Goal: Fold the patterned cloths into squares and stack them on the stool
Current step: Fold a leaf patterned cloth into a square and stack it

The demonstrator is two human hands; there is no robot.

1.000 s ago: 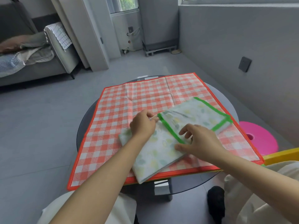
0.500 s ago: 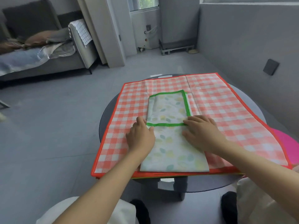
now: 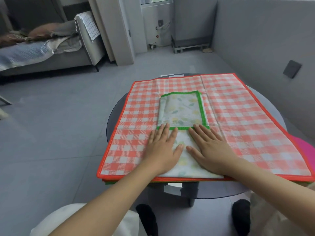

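Note:
A folded white cloth with a leaf print and green border (image 3: 182, 109) lies lengthwise on top of a spread red-and-white checked cloth (image 3: 238, 120). My left hand (image 3: 162, 147) lies flat on the near left part of the leaf cloth, fingers straight, fingertips at the green edge. My right hand (image 3: 209, 149) presses flat on the near right part in the same way. Edges of more cloths show under the checked one at the near side. A sliver of the pink stool (image 3: 305, 147) shows at the right, past the table.
The cloths lie on a round dark table (image 3: 115, 114). A grey sofa (image 3: 51, 53) with bedding stands far left, a grey wall (image 3: 265, 40) to the right. My knees and dark shoes sit below the table's near edge.
Both hands went from curled, pinching the leaf cloth's fold, to lying flat on its near half. The cloth has turned square with the table and moved toward the middle.

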